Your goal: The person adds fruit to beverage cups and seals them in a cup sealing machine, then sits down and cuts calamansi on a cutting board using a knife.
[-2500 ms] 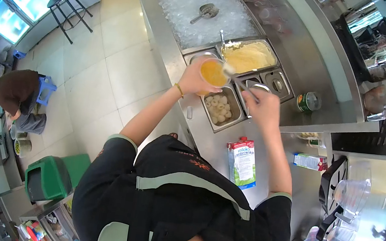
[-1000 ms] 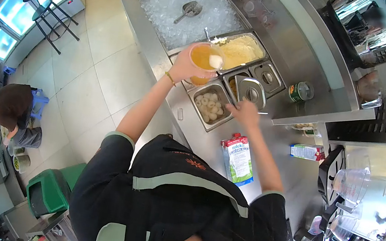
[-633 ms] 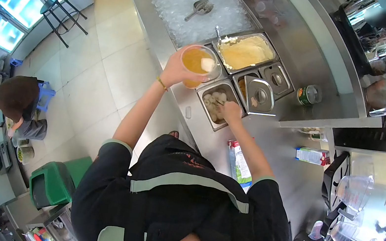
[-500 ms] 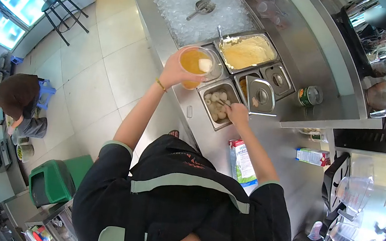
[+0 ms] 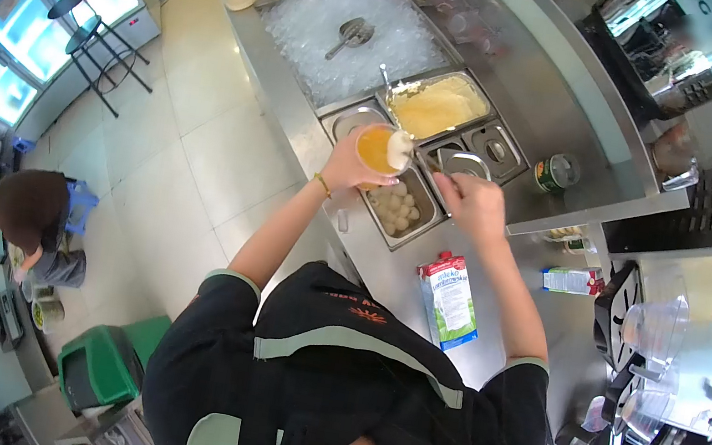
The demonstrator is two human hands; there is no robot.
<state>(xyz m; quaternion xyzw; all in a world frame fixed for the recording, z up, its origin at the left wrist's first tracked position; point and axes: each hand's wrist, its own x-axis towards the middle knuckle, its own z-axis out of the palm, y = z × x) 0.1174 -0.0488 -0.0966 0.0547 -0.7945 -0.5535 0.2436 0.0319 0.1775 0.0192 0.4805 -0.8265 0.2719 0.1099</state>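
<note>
My left hand (image 5: 349, 166) is wrapped around a clear plastic cup (image 5: 377, 149) of orange drink, held over the counter. At the cup's right rim is a whitish round piece (image 5: 400, 149); I cannot tell whether it lies in the cup or on the spoon. My right hand (image 5: 474, 205) is closed on a metal spoon, mostly hidden by the fingers and pointing toward the cup. Below the cup is a metal pan (image 5: 416, 232) with pale round balls (image 5: 397, 208) in liquid. A loose metal lid (image 5: 466, 165) lies just beyond my right hand.
Beyond are a pan of yellow cream (image 5: 438, 106), a lidded pan (image 5: 496, 148) and an ice bin (image 5: 347, 37) with a scoop (image 5: 351, 37). A milk carton (image 5: 447, 301) and an open can (image 5: 557, 172) are on the counter. A person (image 5: 31, 211) sits far left.
My right hand has risen out of the pan of balls with the spoon and moved toward the cup. My left hand has brought the cup right and lower, over the pan.
</note>
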